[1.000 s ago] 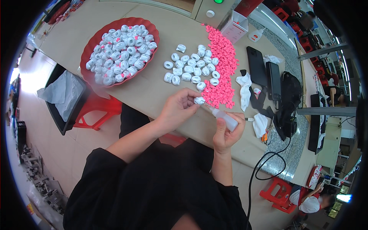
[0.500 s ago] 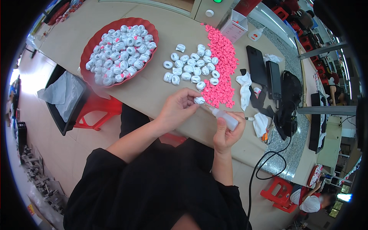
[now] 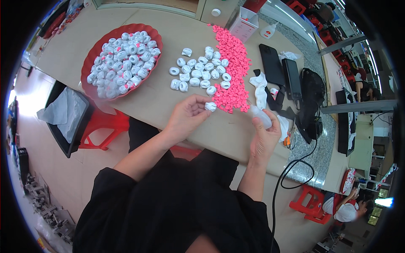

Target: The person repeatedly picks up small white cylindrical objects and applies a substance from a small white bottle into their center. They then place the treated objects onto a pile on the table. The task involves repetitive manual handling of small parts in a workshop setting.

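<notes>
My left hand [image 3: 186, 117] pinches a small white rounded piece [image 3: 210, 106] between thumb and fingertips, just above the table. My right hand [image 3: 265, 135] is wrapped round a translucent squeeze bottle [image 3: 261, 117] with a narrow tip, held apart from that piece and tilted up. Several matching white ring-like pieces [image 3: 195, 73] lie loose beyond my left hand. Beside them spreads a long pile of small bright pink pieces [image 3: 233, 59]. A red scalloped tray [image 3: 86, 69] at the left is heaped with white pieces, some showing pink parts.
At the right lie a black phone [image 3: 271, 64], another black device [image 3: 291, 79], crumpled white tissue [image 3: 259, 90], a black bag [image 3: 311, 92] and orange-handled scissors [image 3: 287, 141]. A black cable [image 3: 280, 185] hangs off the table edge. A white box [image 3: 244, 25] stands at the back.
My right hand has drawn the bottle away to the right, off the white piece. My left hand still pinches that piece. The whole view has shifted slightly.
</notes>
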`<state>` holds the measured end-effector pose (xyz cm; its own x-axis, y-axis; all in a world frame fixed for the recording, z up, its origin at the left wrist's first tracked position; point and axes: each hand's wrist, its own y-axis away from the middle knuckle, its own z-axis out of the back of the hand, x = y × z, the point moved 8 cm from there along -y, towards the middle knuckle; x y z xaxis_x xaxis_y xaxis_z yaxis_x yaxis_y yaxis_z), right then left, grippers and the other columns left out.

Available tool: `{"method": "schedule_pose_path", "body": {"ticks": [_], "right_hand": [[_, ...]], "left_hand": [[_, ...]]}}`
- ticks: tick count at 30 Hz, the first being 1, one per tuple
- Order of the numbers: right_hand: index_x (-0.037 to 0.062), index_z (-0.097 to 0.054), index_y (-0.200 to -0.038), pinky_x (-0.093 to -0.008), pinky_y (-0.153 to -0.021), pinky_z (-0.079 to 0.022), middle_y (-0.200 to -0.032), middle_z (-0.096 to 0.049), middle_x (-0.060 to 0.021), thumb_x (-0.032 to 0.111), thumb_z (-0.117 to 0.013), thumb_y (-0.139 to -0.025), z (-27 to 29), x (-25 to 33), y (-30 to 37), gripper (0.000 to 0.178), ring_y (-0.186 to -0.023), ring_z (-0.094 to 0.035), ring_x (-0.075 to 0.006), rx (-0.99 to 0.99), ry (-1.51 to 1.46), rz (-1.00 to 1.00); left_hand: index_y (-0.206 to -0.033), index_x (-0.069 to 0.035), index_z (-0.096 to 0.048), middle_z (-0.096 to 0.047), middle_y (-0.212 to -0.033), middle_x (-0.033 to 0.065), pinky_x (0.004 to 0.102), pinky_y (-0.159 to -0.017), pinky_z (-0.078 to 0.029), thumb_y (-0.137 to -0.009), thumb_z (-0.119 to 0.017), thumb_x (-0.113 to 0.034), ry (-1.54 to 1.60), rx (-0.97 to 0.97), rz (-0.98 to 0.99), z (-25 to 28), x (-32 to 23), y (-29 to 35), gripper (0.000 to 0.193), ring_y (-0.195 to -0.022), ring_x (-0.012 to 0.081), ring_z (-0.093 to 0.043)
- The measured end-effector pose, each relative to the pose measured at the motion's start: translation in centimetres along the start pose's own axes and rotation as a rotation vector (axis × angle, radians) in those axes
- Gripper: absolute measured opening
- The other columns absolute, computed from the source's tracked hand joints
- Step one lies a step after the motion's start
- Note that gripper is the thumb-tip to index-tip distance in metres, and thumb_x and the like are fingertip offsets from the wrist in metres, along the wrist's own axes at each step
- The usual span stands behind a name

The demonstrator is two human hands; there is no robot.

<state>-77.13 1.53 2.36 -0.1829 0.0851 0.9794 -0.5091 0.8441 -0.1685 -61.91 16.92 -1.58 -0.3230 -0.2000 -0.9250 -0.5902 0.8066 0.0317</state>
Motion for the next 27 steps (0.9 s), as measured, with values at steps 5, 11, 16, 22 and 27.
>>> {"method": "schedule_pose_path", "body": {"ticks": [5,11,16,22,27], "right_hand": [[-0.0028,-0.056,-0.096,-0.0224,-0.071,-0.045,-0.090,-0.058,-0.0071,0.006,-0.072,-0.072,0.5,0.5,-0.7,0.030,-0.083,-0.057,-0.0134,0.187,0.215,-0.104],[0.0001,-0.054,-0.095,-0.0210,-0.069,-0.042,-0.084,-0.056,-0.0036,0.005,-0.066,-0.076,-1.5,0.5,-1.2,0.023,-0.077,-0.055,-0.0091,0.312,0.259,-0.083],[0.0036,-0.054,-0.087,-0.0195,-0.059,-0.038,-0.076,-0.054,0.0006,0.001,-0.063,-0.075,0.8,0.0,-2.9,0.015,-0.067,-0.048,-0.0064,0.166,0.338,-0.081],[0.0021,-0.063,-0.081,-0.0281,-0.054,-0.039,-0.069,-0.054,-0.0070,0.005,-0.066,-0.072,-1.7,1.2,-2.3,0.010,-0.060,-0.053,-0.0180,0.298,0.843,0.241],[0.0034,-0.065,-0.083,-0.0297,-0.058,-0.042,-0.073,-0.057,-0.0084,0.005,-0.066,-0.071,-2.1,1.4,-2.2,0.013,-0.065,-0.057,-0.0225,0.303,0.878,0.268]], "left_hand": [[-0.107,0.002,-0.049,-0.055,-0.093,0.0025,0.0193,-0.075,-0.044,-0.082,-0.055,0.005,0.015,0.003,0.004,-0.3,-0.2,-0.1,0.026,-0.083,0.0054,-0.053],[-0.107,0.002,-0.050,-0.056,-0.095,0.0033,0.0207,-0.078,-0.044,-0.082,-0.056,0.005,0.071,-0.013,0.002,0.1,-0.2,-0.1,0.026,-0.086,0.0063,-0.054],[-0.106,0.001,-0.050,-0.057,-0.095,0.0039,0.0207,-0.077,-0.045,-0.082,-0.056,0.004,0.065,-0.021,0.000,0.2,-0.3,-0.1,0.025,-0.086,0.0065,-0.054],[-0.107,0.002,-0.050,-0.056,-0.094,0.0037,0.0204,-0.077,-0.044,-0.081,-0.056,0.005,0.082,0.001,0.014,0.2,0.0,-0.2,0.026,-0.085,0.0064,-0.054],[-0.106,0.002,-0.050,-0.056,-0.094,0.0038,0.0199,-0.076,-0.044,-0.082,-0.055,0.006,0.069,0.005,0.020,0.1,-0.2,-0.1,0.026,-0.084,0.0060,-0.053]]}}
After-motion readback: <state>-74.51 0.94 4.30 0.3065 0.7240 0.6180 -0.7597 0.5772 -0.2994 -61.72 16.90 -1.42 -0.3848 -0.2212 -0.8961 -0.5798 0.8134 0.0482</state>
